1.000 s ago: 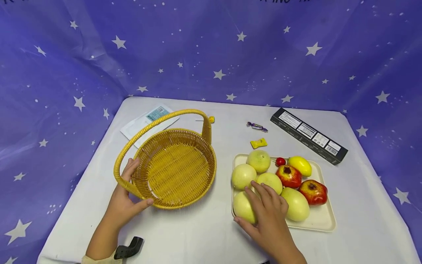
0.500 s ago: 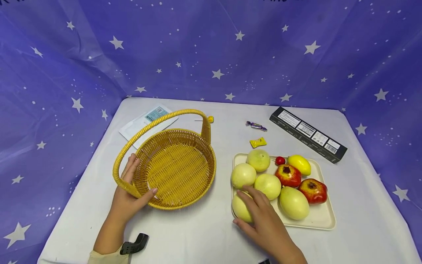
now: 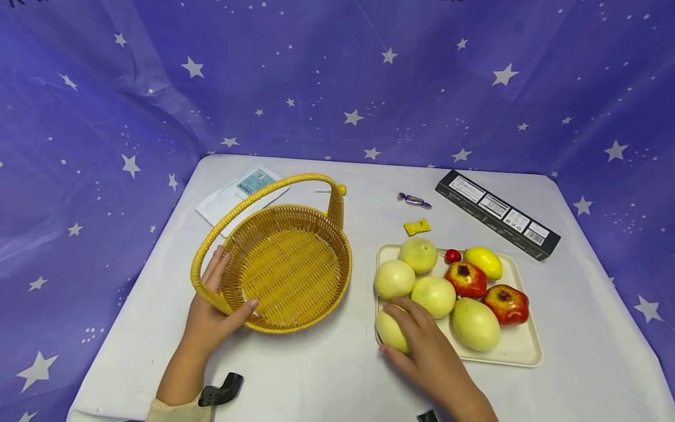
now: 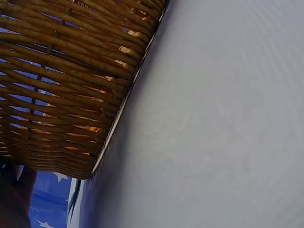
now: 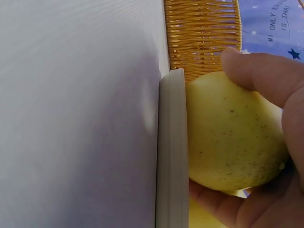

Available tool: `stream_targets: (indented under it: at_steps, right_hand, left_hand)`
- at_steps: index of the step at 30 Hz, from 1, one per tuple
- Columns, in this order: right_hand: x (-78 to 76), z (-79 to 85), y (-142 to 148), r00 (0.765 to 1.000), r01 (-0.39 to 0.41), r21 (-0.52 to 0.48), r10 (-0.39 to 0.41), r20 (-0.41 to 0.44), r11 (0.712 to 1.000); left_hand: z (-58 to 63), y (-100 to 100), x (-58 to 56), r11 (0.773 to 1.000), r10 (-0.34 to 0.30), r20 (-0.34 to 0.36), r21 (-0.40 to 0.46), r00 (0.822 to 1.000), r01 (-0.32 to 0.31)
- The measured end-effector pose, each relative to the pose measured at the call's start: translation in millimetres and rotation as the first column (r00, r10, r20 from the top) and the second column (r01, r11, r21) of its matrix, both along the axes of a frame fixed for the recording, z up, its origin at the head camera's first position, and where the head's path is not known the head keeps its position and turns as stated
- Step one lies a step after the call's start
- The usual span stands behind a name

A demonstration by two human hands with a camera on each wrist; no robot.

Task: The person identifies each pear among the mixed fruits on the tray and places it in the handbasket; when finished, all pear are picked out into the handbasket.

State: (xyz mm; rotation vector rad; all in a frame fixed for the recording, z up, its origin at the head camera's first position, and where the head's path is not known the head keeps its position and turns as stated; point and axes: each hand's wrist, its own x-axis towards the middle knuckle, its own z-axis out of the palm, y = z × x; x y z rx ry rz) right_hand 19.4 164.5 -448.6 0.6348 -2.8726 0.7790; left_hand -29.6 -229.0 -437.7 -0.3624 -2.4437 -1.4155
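Note:
A round yellow wicker basket (image 3: 290, 269) with an arched handle stands on the left, with nothing inside. My left hand (image 3: 207, 319) grips its left side, thumb over the rim and fingers outside, beneath the handle's base. The basket's woven wall fills the upper left of the left wrist view. On the right lies a cream tray (image 3: 514, 347) of fruit. At its front left corner my right hand (image 3: 424, 346) holds a round, pale yellow-green fruit (image 5: 232, 133), thumb on one side and fingers on the other. The fruit sits right beside the tray's rim (image 5: 172, 152).
Several more pale fruits (image 3: 433, 297), two pomegranates (image 3: 506, 305), a yellow fruit (image 3: 483, 262) and a cherry (image 3: 452, 256) share the tray. Behind it lie a yellow-wrapped candy (image 3: 418, 227), a purple-wrapped candy (image 3: 414, 200) and a long black box (image 3: 495, 214). A white packet (image 3: 237, 196) lies behind the basket.
My right fingers have drawn in from the neighbouring fruit onto the front left one. My left thumb reaches a little further over the basket rim. Basket and tray stay in place.

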Motion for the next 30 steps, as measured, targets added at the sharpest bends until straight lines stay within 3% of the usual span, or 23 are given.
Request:
stream_targets:
  at_steps: [5, 7, 10, 14, 17, 24, 30]
  right_hand:
    - [-1.3, 10.5, 1.9, 1.0, 0.022, -0.036, -0.023, -0.012, 0.999]
    - [-4.7, 20.4, 2.3, 0.999, 0.025, -0.066, -0.027, -0.026, 0.998]
    - [-15.0, 39.9, -0.2, 0.997, 0.002, -0.107, -0.011, -0.082, 0.994]
    - [-37.9, 69.6, -14.6, 0.984, -0.101, -0.141, 0.077, -0.163, 0.985]
    - [-61.7, 84.7, -36.3, 0.97, -0.199, -0.152, 0.173, -0.173, 0.968]
    - [-124.6, 88.3, -110.1, 0.925, -0.38, -0.067, 0.378, -0.047, 0.923]
    - [-163.7, 89.8, -165.8, 0.88, -0.461, 0.042, 0.451, 0.149, 0.886]
  left_hand:
    - [-1.9, -0.9, -0.4, 0.999, -0.002, -0.02, -0.037, 1.0, 0.002]
    - [4.0, 2.5, 2.2, 0.999, -0.003, -0.028, -0.045, 1.0, 0.002]
    - [0.6, 2.9, 3.0, 0.999, 0.001, -0.036, -0.048, 0.999, -0.002]
    - [-15.5, -0.5, 0.7, 0.997, 0.015, -0.039, -0.073, 0.999, -0.018]
    - [-24.5, -2.4, -0.8, 0.996, 0.009, -0.039, -0.087, 0.999, -0.013]
    - [-26.6, 3.1, 0.0, 0.996, -0.017, -0.016, -0.089, 1.0, 0.016]
    - [-26.3, 2.6, 1.1, 0.994, 0.007, -0.013, -0.11, 1.0, -0.009]
